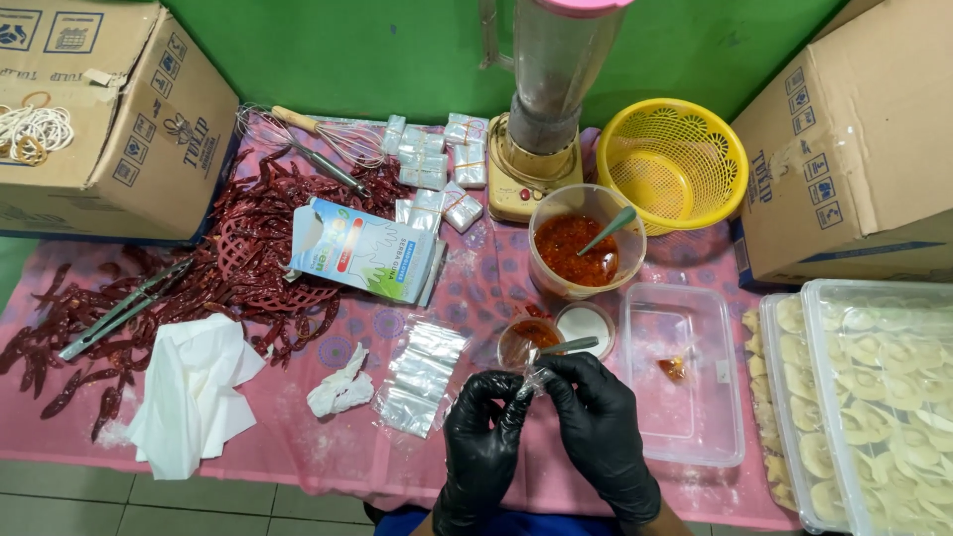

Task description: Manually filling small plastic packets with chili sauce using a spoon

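Both my hands wear black gloves and meet near the table's front edge. My left hand (483,429) and my right hand (596,422) pinch a small clear plastic bag (534,378) between their fingertips. Just beyond them stands a small clear cup of red chili sauce (523,339) with a spoon (568,345) resting across it. A small round lid (585,325) lies beside it. Farther back sits a larger tub of red sauce (586,241) with a green-handled spoon in it.
A stack of small clear bags (420,376) lies left of my hands; a clear rectangular container (685,382) lies right. Trays of pale dumplings (874,397), a yellow basket (674,162), blender (543,109), dried chilies (248,243), tongs (124,309), tissues (196,392), a carton (365,250) and cardboard boxes (109,109) surround.
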